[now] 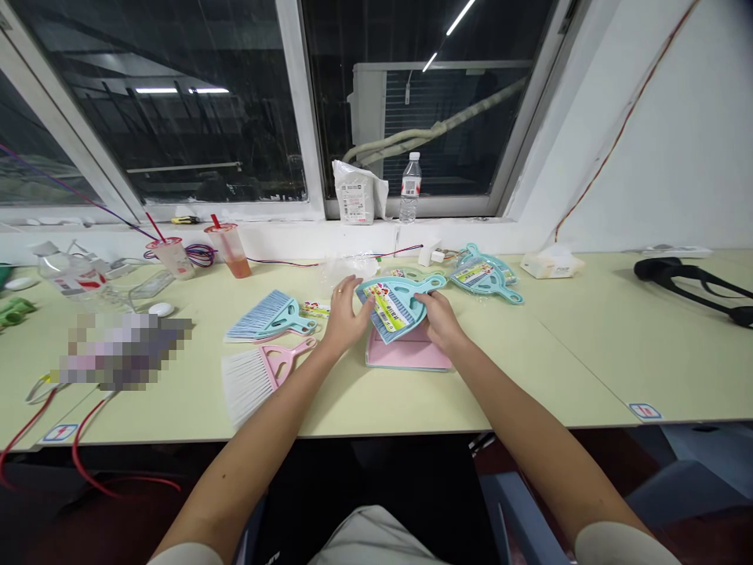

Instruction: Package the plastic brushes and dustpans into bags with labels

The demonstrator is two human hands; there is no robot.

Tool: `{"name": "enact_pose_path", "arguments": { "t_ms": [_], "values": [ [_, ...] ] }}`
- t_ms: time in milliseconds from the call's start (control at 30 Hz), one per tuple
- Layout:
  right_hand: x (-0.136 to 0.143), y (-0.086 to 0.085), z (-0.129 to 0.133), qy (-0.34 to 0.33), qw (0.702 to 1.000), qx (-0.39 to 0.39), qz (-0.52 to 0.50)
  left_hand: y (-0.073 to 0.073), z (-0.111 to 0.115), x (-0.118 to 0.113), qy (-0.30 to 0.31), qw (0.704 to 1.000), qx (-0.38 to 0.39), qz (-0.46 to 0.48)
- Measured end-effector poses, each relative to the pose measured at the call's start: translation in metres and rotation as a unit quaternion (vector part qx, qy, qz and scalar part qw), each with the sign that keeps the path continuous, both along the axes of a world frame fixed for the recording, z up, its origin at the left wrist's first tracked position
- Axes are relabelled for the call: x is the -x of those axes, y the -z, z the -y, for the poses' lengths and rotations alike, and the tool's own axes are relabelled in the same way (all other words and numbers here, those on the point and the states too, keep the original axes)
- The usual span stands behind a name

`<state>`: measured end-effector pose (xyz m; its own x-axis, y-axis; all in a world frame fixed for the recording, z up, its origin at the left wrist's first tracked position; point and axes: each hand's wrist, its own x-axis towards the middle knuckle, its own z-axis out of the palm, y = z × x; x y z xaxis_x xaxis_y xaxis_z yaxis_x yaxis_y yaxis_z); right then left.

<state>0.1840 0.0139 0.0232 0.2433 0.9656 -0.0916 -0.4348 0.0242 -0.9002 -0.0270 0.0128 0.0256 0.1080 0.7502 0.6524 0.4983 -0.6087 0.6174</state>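
Note:
My left hand [345, 320] and my right hand [438, 318] both grip a teal mini dustpan-and-brush set [395, 306] with a paper label, tilted just above a pink dustpan [408, 353] that lies flat on the pale table. My left hand holds the set's left edge, my right hand its right side. Left of my hands lie a teal hand brush [267, 315] and a pink hand brush with white bristles [259, 377]. A small stack of more teal sets [483, 276] rests behind my right hand.
Two drink cups with straws [200, 251] and clear plastic bottles [74, 276] stand at the back left. A water bottle [410, 188] and a white packet [356, 195] sit on the window sill. A tissue pack [550, 264] and a black strap [694, 282] lie at right. Red cables [88, 416] trail over the front left edge.

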Motion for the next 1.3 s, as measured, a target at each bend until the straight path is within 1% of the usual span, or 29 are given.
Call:
{"name": "enact_pose_path", "arguments": {
  "t_ms": [33, 67, 100, 167, 200, 233, 300, 367, 433, 500, 567, 633, 800, 1067, 1300],
  "values": [
    [0.000, 0.000, 0.000, 0.000, 1.000, -0.002, -0.003, 0.000, -0.003, 0.000, -0.014, 0.997, 0.035, 0.060],
    [0.000, 0.000, 0.000, 0.001, 1.000, -0.004, -0.006, 0.001, -0.007, -0.001, -0.016, 0.988, 0.084, 0.126],
    [0.000, -0.001, 0.000, 0.002, 1.000, -0.005, -0.010, 0.001, -0.009, -0.001, -0.004, 0.971, 0.142, 0.193],
    [0.000, -0.001, 0.000, 0.002, 1.000, -0.008, -0.018, 0.001, -0.013, -0.002, 0.048, 0.916, 0.250, 0.311],
    [0.000, -0.002, 0.000, 0.001, 1.000, -0.010, -0.022, 0.000, -0.013, -0.003, 0.074, 0.886, 0.287, 0.356],
    [0.000, -0.002, 0.000, 0.000, 1.000, -0.012, -0.028, -0.001, -0.012, -0.004, 0.098, 0.861, 0.314, 0.387],
    [0.001, -0.002, 0.001, -0.004, 0.999, -0.017, -0.041, -0.003, -0.009, -0.006, 0.140, 0.825, 0.359, 0.414],
    [0.003, -0.003, 0.003, -0.011, 0.998, -0.018, -0.052, -0.006, -0.004, -0.008, 0.172, 0.794, 0.406, 0.419],
    [0.005, -0.003, 0.005, -0.022, 0.998, -0.014, -0.057, -0.006, -0.001, -0.012, 0.181, 0.775, 0.436, 0.421],
    [0.007, -0.003, 0.006, -0.032, 0.998, -0.009, -0.058, -0.006, 0.002, -0.014, 0.177, 0.778, 0.429, 0.423],
    [0.009, -0.003, 0.007, -0.038, 0.998, -0.010, -0.058, -0.004, 0.003, -0.016, 0.188, 0.790, 0.407, 0.418],
    [0.010, -0.001, 0.007, -0.041, 0.997, -0.019, -0.056, -0.003, 0.003, -0.016, 0.201, 0.794, 0.398, 0.413],
    [0.009, 0.000, 0.007, -0.055, 0.996, -0.043, -0.059, -0.001, 0.002, -0.015, 0.206, 0.786, 0.410, 0.413],
    [0.012, -0.006, 0.013, -0.063, 0.994, -0.040, -0.079, 0.000, 0.002, -0.016, 0.198, 0.794, 0.403, 0.410],
    [0.012, -0.001, 0.010, -0.069, 0.993, -0.043, -0.081, 0.000, 0.001, -0.017, 0.196, 0.783, 0.402, 0.432]
  ]
}}
